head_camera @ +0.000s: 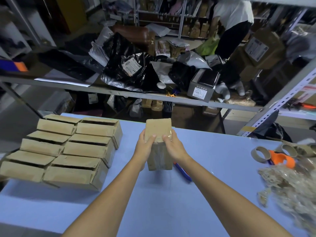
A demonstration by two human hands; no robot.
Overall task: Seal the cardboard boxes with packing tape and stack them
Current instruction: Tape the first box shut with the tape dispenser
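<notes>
Forearms stretch forward; left hand (146, 142) and right hand (172, 145) grip one small cardboard box (158, 128) between curled fingers, apparently lifted off the bench (222, 159). Glossy tape runs down its near face, so it looks sealed. Left of the fingers, six open boxes (68, 147) wait untaped; no sealed stack in view

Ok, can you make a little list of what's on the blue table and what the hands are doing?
hands: left hand and right hand both grip one small brown cardboard box with shiny tape on it
left side: six brown cardboard boxes, flaps gaping, in two rows
right side: orange tape dispenser, empty cardboard tape rings, crumpled clear plastic heap
surface: light blue table
</notes>
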